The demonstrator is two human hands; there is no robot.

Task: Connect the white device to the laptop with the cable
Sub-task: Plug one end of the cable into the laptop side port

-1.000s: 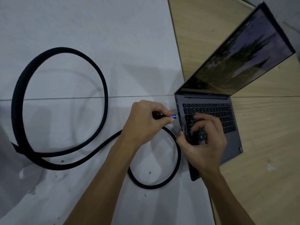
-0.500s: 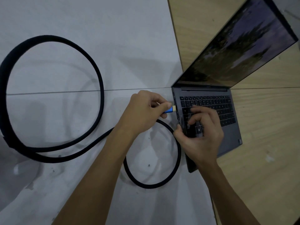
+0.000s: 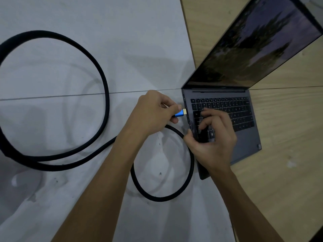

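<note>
A grey laptop stands open at the right, screen lit. A thick black braided cable lies in loops on the white surface. My left hand pinches the cable's blue plug, whose gold tip sits just at the laptop's left edge, level with the ports. My right hand rests on the left part of the keyboard, thumb against the laptop's left side, holding the laptop steady. No white device is in view.
The laptop lies partly on a pale wooden board and partly on the white surface. A seam line runs across both. A smaller cable loop lies below my hands.
The plug has turned from edge-on to showing its blue flat side and moved slightly up along the laptop's left edge. My right hand stays on the keyboard.
</note>
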